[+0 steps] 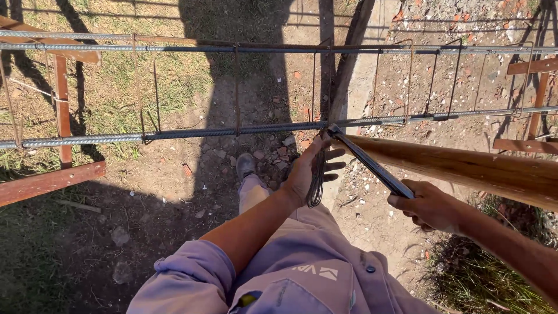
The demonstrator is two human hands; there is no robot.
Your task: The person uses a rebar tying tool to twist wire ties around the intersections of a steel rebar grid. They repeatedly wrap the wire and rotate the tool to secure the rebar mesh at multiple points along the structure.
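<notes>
Gripping a dark tool (372,166) in closed right hand (427,206) fingers, tool tip on the rebar (192,133), left hand (308,168) fingers spread just below that tip, wire bundle (317,177) against the palm, stirrups (235,87) beyond the fingertips

Both hands reach forward, left (307,170) open-fingered, right (429,206) clenched.
</notes>
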